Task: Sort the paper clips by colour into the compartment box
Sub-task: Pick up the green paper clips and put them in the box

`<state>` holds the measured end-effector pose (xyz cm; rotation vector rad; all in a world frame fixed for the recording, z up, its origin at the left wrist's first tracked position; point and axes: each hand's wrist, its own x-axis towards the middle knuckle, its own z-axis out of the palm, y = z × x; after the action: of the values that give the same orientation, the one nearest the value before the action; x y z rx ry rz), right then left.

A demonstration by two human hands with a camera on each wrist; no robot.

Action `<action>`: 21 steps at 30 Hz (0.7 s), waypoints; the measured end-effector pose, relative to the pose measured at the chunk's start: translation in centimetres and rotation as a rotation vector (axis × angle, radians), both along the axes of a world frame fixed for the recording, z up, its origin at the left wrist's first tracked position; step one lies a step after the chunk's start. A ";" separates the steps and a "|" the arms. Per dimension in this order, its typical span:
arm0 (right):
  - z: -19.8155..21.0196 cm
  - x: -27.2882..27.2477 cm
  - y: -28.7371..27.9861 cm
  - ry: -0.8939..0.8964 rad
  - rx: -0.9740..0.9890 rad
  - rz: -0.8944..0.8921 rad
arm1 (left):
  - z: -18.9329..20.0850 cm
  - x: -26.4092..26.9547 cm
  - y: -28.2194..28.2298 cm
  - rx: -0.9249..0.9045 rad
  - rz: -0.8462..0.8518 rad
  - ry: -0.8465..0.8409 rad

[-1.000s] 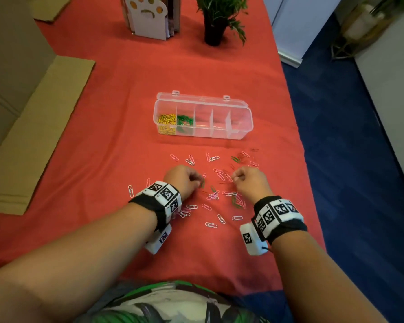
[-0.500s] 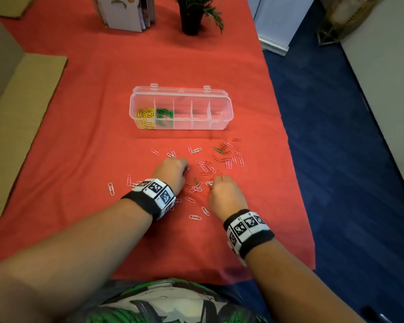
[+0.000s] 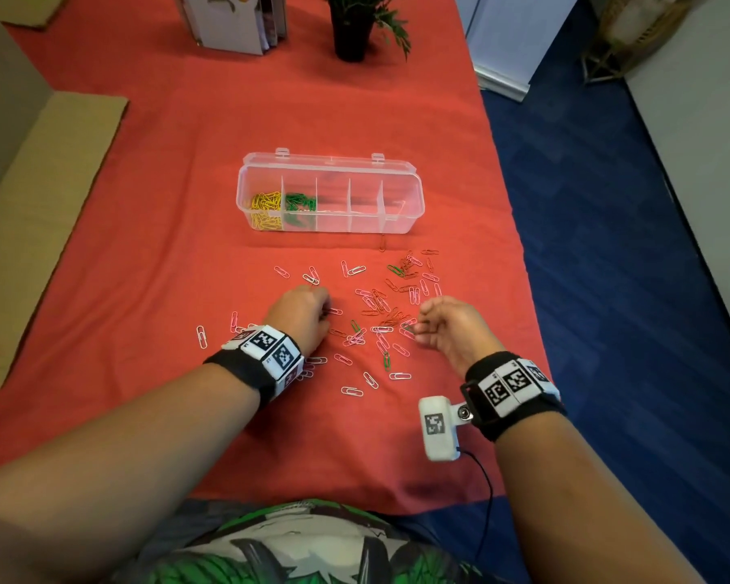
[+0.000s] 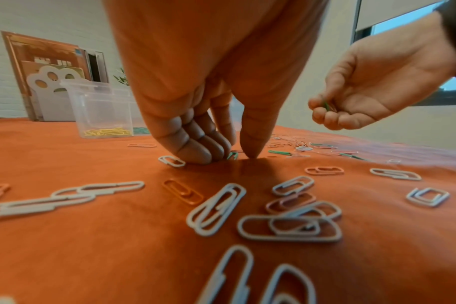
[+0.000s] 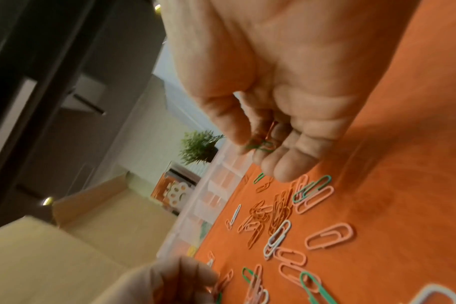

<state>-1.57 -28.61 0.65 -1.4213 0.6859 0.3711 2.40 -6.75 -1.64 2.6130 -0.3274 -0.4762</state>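
A clear compartment box (image 3: 367,223) lies open on the red cloth, with yellow clips (image 3: 265,203) in its leftmost cell and green clips (image 3: 300,203) in the second. Loose white, pink, red and green paper clips (image 3: 380,314) are scattered in front of it. My left hand (image 3: 315,309) is down on the cloth. Its curled fingers and thumb pinch a green clip (image 4: 231,155) that lies there. My right hand (image 3: 418,326) hovers just above the pile and holds green clips (image 5: 259,145) between thumb and fingertips.
A potted plant (image 3: 352,27) and a stand of cards (image 3: 232,23) sit at the far end of the table. Flat cardboard (image 3: 39,196) lies on the left. The table's right edge (image 3: 519,263) drops to blue floor close to my right hand.
My right hand has lifted off the cloth and turned its palm up a little, with green clips in its fingers. The left hand has stayed low on the cloth.
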 end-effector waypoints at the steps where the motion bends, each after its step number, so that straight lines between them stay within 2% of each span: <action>1: 0.0 -0.2 0.0 0.021 0.057 -0.016 | 0.0 0.0 0.0 -0.003 0.005 0.001; 3: -0.4 -0.5 0.2 0.077 0.032 0.021 | 0.1 0.1 0.0 -0.006 0.006 0.009; 4: -0.6 -0.5 0.5 0.102 -0.068 0.088 | 0.0 0.1 -0.1 -0.001 0.000 0.009; 8: -1.4 -1.1 2.3 0.112 -0.792 0.662 | 0.1 0.4 -0.3 0.041 0.002 0.026; 11: -2.0 -2.5 3.9 0.040 -1.048 0.808 | 0.6 0.6 -0.4 -0.028 0.086 0.036; 13: -2.6 -3.0 4.8 -0.050 -1.158 0.843 | 1.0 0.7 -0.7 -0.173 0.213 0.143; 15: -2.8 -3.0 5.0 -0.068 -1.179 0.872 | 1.5 0.8 -1.0 -0.452 0.436 0.372; 17: -2.7 -2.4 4.7 -0.056 -1.055 0.875 | 2.4 0.9 -1.2 -0.718 0.634 0.603; 19: -2.1 -1.7 4.0 -0.026 -0.821 0.819 | 3.1 1.0 -1.1 -0.894 0.722 0.787; 21: -1.3 -1.2 3.0 0.032 -0.511 0.640 | 3.4 1.1 -0.9 -0.987 0.763 0.901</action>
<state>-2.80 -25.58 -0.68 -2.1244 0.3400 0.7533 3.51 -7.65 1.71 1.2269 0.5775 -0.8440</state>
